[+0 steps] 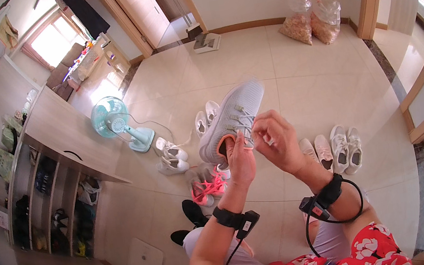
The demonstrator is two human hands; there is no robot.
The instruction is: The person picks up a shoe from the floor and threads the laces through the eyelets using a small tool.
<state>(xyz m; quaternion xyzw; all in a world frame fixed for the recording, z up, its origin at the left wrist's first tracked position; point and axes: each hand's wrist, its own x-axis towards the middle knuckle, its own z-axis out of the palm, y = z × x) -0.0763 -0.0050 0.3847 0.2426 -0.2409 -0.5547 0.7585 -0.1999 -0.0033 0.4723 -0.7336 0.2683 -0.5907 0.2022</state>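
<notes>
A light grey knit sneaker (234,112) with an orange-lined collar is held up above the floor, toe pointing away to the upper right. My left hand (241,157) grips it at the collar, thumb by the opening and tongue. Grey laces (243,117) cross its upper. Close beside the laces, my right hand (277,138) is curled with its fingers pinched together. A small white piece (267,139) shows inside that curl; its kind cannot be made out. Below the sneaker stand grey shoes with bright pink laces (214,186), partly hidden by my left hand and wrist.
White shoes (172,155) and another white pair (206,117) stand on the left. Pink shoes (324,152) and white sneakers (347,148) are at right. A turquoise fan (117,124) with a trailing cord stands near a shoe cabinet (52,199). Filled plastic bags (311,25) lean against the far wall.
</notes>
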